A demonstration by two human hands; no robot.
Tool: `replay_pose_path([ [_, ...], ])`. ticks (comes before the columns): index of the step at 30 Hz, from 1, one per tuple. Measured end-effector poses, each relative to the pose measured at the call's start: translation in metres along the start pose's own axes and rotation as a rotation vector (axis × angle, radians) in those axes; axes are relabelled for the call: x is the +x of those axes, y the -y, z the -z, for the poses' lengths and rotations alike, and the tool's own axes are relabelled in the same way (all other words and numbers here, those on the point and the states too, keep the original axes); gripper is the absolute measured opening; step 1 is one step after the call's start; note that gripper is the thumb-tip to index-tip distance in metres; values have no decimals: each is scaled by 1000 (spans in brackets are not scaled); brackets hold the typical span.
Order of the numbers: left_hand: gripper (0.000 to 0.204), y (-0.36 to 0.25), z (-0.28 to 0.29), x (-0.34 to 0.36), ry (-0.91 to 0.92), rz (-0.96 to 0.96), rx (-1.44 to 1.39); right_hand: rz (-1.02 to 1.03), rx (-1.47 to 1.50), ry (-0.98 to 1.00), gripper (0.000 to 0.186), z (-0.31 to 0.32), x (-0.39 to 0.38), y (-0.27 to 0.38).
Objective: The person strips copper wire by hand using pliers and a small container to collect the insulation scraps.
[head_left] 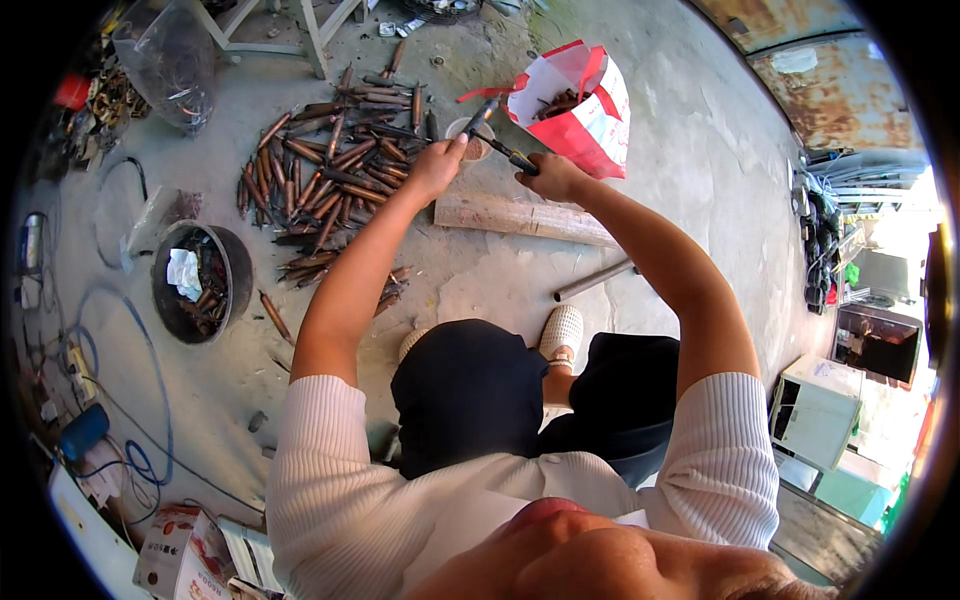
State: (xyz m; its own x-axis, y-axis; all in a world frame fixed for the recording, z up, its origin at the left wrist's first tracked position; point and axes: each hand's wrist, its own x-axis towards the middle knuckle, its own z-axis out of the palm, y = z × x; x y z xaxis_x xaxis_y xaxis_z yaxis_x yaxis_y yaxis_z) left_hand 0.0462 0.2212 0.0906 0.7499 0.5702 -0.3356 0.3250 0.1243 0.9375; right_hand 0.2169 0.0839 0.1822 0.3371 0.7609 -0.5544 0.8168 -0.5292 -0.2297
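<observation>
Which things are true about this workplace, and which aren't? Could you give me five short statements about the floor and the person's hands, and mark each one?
1. The red-and-white bag is open at the top. True.
2. The black tub stands right of the bag. False: it stands to the left.
3. Copper-brown tubes lie heaped on the floor. True.
4. Both hands are empty. False: the left hand holds a dark tube, the right hand a dark-handled tool.
5. A wooden beam lies right of the tub. True.

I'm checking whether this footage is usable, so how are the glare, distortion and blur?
In the head view, glare washes out the right side beyond the pale cabinet; the rusty wall curves along the dark circular rim; the left hand and right hand show no obvious motion blur.
</observation>
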Motion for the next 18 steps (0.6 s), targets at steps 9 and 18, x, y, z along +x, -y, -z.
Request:
replay_pose_path([
  [9,55,10,6,-8,-26,-47,219,-30,89,-103,40,-32,-10,6],
  [18,57,-14,-9,4,-78,-27,552,-62,118,-215,35,-47,7,-21],
])
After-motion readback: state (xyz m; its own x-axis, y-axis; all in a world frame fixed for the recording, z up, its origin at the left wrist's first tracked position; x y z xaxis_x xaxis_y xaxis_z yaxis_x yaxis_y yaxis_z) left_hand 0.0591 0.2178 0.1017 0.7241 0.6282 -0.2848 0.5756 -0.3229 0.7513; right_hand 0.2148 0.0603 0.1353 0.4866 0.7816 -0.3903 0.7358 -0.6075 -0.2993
